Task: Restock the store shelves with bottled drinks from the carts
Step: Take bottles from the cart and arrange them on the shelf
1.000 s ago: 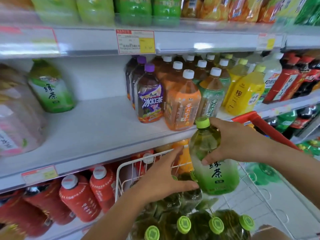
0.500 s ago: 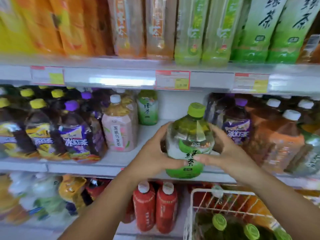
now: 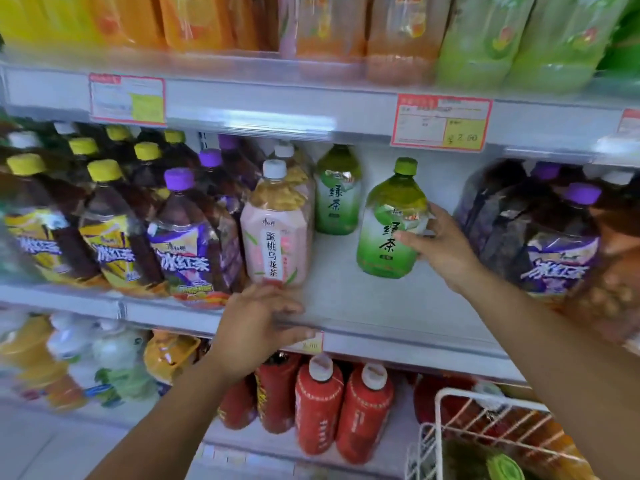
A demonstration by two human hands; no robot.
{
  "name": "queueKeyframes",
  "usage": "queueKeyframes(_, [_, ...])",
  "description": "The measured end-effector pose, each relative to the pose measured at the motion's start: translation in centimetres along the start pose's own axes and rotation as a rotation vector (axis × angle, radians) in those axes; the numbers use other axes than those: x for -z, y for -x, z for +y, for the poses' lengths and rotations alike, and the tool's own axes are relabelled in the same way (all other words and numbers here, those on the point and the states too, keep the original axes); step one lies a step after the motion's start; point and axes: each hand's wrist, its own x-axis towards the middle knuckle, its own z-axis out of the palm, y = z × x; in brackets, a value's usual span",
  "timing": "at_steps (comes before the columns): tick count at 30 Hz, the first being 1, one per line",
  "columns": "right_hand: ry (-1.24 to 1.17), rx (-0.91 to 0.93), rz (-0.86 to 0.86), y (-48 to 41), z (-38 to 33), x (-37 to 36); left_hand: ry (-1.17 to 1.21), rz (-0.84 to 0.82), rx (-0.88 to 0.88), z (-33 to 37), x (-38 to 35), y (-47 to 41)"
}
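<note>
A green tea bottle [image 3: 389, 223] with a green cap stands upright on the middle shelf [image 3: 363, 306]. My right hand [image 3: 440, 247] holds its right side, thumb across the label and fingers behind. A second green tea bottle [image 3: 337, 195] stands further back to the left. My left hand [image 3: 256, 327] rests on the shelf's front edge, fingers loosely curled over it, just below a pink peach oolong bottle [image 3: 277, 230]. The white wire cart [image 3: 450, 427] shows at the bottom right with a green cap inside.
Dark iced tea bottles with yellow and purple caps [image 3: 173, 230] fill the shelf's left; more purple-capped bottles [image 3: 554, 244] crowd the right. Red bottles [image 3: 343, 410] stand on the lower shelf. Orange and green packs line the top shelf. Bare shelf lies between the pink bottle and the held bottle.
The green tea bottle went from in front of the shelf, held in both hands, onto the shelf. My left hand let go and dropped to the shelf edge.
</note>
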Motion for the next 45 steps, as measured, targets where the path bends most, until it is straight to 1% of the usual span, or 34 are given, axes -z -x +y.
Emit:
queueKeyframes(1, [-0.007,0.004,0.02,-0.8,0.3,-0.3,-0.023,0.016,-0.014,-0.1,-0.4,0.1])
queueKeyframes(4, [-0.023,-0.006,0.115,-3.2,0.6,-0.9,-0.012,0.061,0.033,0.0,-1.1,0.3])
queueKeyframes(12, [0.032,-0.043,0.157,-9.0,3.9,-1.3,0.023,0.052,0.072,-0.3,-1.6,0.2])
queueKeyframes(16, [0.079,-0.037,0.14,-10.4,4.4,-1.6,0.015,0.044,0.063,-0.3,-1.4,0.2])
queueKeyframes(18, [0.149,-0.064,0.12,-10.9,4.3,-1.4,0.002,0.022,0.065,-0.3,-1.2,0.0])
queueKeyframes(21, [0.226,-0.162,0.047,-10.8,3.5,-1.0,-0.008,0.0,0.072,-0.1,-1.1,0.1])
queueKeyframes(23, [0.305,-0.234,0.01,-8.9,2.5,-0.6,-0.008,-0.02,0.085,0.2,-0.8,0.0])
queueKeyframes(24, [0.347,-0.244,0.018,-7.3,1.8,-0.4,-0.008,-0.03,0.094,0.3,-0.6,-0.1])
queueKeyframes(26, [0.304,-0.186,0.056,-3.0,0.1,0.2,-0.021,-0.048,0.114,0.6,-0.3,-0.2])
queueKeyframes(27, [0.22,-0.148,0.043,-0.5,-0.7,0.7,-0.033,-0.055,0.131,0.7,-0.1,-0.2])
queueKeyframes(29, [0.112,-0.134,-0.095,5.0,-2.1,2.7,-0.057,-0.056,0.174,1.5,0.1,-0.1])
queueKeyframes(30, [0.125,-0.135,-0.176,7.8,-2.6,3.9,-0.068,-0.039,0.185,2.1,0.1,0.0])
queueKeyframes(31, [0.164,-0.137,-0.251,10.3,-2.8,5.4,-0.076,-0.01,0.168,2.6,-0.1,0.2])
queueKeyframes(33, [0.303,-0.145,-0.362,15.0,-3.3,8.3,-0.067,0.026,0.042,4.9,-0.4,0.9])
queueKeyframes(35, [0.469,-0.17,-0.424,18.4,-3.0,10.9,0.092,-0.05,-0.03,8.7,-1.1,1.9])
queueKeyframes(38, [0.595,-0.31,-0.477,21.4,-1.6,12.8,0.375,-0.204,-0.046,14.3,-3.0,3.7])
queueKeyframes(40, [0.737,-0.333,-0.583,22.5,-0.7,12.1,0.426,-0.278,-0.1,16.8,-4.4,4.8])
queueKeyframes(42, [1.008,-0.292,-0.671,23.3,0.4,10.1,0.411,-0.321,-0.142,17.7,-5.7,5.5])
queueKeyframes(43, [1.119,-0.256,-0.674,23.7,1.0,8.9,0.389,-0.336,-0.14,17.7,-6.3,5.8])
queueKeyframes(45, [1.213,-0.211,-0.594,24.3,2.0,6.7,0.336,-0.344,-0.127,17.4,-7.1,6.6])
